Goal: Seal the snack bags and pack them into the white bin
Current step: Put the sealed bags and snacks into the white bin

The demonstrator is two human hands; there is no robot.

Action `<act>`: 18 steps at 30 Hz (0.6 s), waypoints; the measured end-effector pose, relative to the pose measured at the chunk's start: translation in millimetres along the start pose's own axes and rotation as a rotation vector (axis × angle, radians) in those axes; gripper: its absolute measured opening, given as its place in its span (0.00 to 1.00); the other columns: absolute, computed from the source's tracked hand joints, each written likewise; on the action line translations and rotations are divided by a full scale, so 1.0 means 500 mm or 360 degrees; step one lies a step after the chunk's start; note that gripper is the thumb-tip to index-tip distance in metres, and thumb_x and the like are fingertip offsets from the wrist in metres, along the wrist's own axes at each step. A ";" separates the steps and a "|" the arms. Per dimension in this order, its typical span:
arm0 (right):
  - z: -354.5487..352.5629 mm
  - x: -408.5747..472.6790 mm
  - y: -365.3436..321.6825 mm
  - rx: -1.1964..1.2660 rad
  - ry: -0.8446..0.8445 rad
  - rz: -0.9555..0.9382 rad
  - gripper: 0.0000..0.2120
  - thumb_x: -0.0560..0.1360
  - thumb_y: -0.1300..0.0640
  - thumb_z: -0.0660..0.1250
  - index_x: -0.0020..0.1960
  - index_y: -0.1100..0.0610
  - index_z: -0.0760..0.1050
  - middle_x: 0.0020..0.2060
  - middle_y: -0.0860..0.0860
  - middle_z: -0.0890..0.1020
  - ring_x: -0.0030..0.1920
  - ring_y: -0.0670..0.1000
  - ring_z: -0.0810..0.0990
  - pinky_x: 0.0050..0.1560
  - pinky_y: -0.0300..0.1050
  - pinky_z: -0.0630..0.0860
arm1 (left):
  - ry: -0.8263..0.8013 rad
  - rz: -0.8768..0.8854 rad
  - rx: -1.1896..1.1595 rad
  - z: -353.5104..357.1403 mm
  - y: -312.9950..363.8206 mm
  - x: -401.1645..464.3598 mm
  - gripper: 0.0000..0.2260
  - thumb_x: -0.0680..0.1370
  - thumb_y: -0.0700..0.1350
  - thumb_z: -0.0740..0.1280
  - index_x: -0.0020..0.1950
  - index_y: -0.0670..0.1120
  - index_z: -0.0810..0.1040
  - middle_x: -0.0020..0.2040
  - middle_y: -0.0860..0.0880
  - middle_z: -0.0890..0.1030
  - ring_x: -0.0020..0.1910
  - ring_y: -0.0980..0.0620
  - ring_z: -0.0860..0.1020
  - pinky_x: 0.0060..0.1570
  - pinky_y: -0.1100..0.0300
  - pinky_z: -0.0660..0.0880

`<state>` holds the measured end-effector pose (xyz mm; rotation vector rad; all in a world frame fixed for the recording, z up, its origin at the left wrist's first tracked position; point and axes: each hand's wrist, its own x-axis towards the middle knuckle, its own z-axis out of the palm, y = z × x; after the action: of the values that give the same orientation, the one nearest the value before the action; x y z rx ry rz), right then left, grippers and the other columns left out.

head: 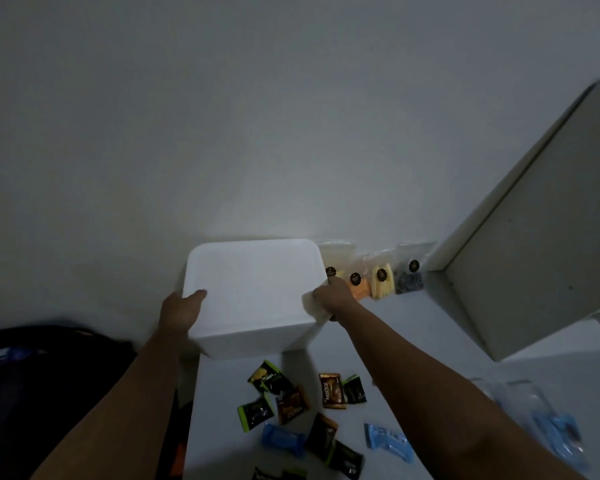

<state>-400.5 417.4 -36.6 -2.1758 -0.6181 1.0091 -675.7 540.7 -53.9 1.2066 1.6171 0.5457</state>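
The white bin (253,292) is held tilted above the white table, its broad flat side facing me and its inside hidden. My left hand (181,311) grips its left edge, thumb over the top face. My right hand (333,296) grips its right edge and also holds a small pale cloth or paper (314,308) against it. Several small snack packets (291,400) in green, brown and blue lie scattered on the table below the bin. Clear snack bags with black round stickers (378,278) stand in a row against the wall, right of the bin.
A white cabinet door or panel (534,244) juts in at the right, above the table. Clear plastic bags and a blue packet (548,427) lie at the table's right. A dark bag or cloth (49,358) sits left of the table. The wall is close behind.
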 end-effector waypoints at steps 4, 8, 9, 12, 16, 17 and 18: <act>0.007 -0.006 -0.012 0.0015 0.0063 -0.0054 0.18 0.77 0.66 0.62 0.67 0.67 0.72 0.61 0.62 0.79 0.55 0.59 0.77 0.52 0.50 0.76 | 0.0065 0.0017 -0.0059 -0.002 0.019 -0.008 0.21 0.77 0.49 0.70 0.63 0.35 0.79 0.59 0.37 0.81 0.55 0.38 0.80 0.58 0.47 0.77; 0.007 -0.028 -0.023 0.0136 0.0172 -0.0171 0.19 0.77 0.64 0.63 0.68 0.64 0.73 0.59 0.57 0.80 0.62 0.60 0.78 0.54 0.49 0.75 | 0.0220 0.0118 -0.0049 -0.014 0.049 -0.045 0.25 0.73 0.54 0.67 0.63 0.39 0.79 0.57 0.40 0.82 0.52 0.38 0.81 0.56 0.45 0.79; 0.005 -0.033 -0.022 0.0177 0.0234 -0.0204 0.19 0.76 0.62 0.63 0.67 0.62 0.73 0.59 0.56 0.80 0.61 0.59 0.79 0.55 0.50 0.76 | 0.0253 0.0170 -0.0054 -0.016 0.061 -0.061 0.24 0.73 0.55 0.66 0.63 0.41 0.79 0.56 0.41 0.83 0.52 0.39 0.81 0.55 0.45 0.79; -0.013 -0.044 -0.004 0.0401 0.0440 -0.0280 0.19 0.78 0.58 0.63 0.68 0.60 0.73 0.57 0.54 0.80 0.57 0.55 0.78 0.54 0.49 0.76 | 0.0299 0.0335 -0.0130 0.000 0.102 -0.121 0.21 0.73 0.54 0.65 0.62 0.45 0.80 0.56 0.46 0.83 0.52 0.43 0.81 0.56 0.47 0.79; -0.091 -0.052 0.061 0.0736 0.0671 -0.0212 0.16 0.79 0.58 0.63 0.66 0.58 0.76 0.55 0.52 0.81 0.54 0.53 0.79 0.54 0.47 0.75 | 0.0186 0.0589 -0.0225 0.077 0.155 -0.213 0.17 0.76 0.50 0.67 0.65 0.49 0.80 0.57 0.51 0.84 0.53 0.49 0.82 0.58 0.52 0.78; -0.118 -0.045 0.089 0.0767 0.0724 -0.0166 0.16 0.78 0.56 0.63 0.64 0.57 0.78 0.54 0.53 0.83 0.53 0.54 0.81 0.55 0.49 0.78 | 0.0126 0.0643 -0.0209 0.105 0.163 -0.235 0.17 0.77 0.49 0.67 0.65 0.49 0.80 0.57 0.51 0.84 0.53 0.50 0.82 0.58 0.54 0.78; -0.149 -0.040 0.122 0.0798 0.0750 -0.0103 0.16 0.76 0.55 0.63 0.61 0.55 0.80 0.53 0.53 0.84 0.53 0.55 0.83 0.56 0.53 0.80 | 0.0045 0.0689 -0.0189 0.135 0.171 -0.257 0.16 0.78 0.47 0.68 0.66 0.49 0.80 0.56 0.52 0.84 0.53 0.51 0.82 0.57 0.56 0.77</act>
<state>-344.9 336.6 -34.5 -1.8311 -0.1829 0.5106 -577.7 446.6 45.3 1.4708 1.3258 0.9210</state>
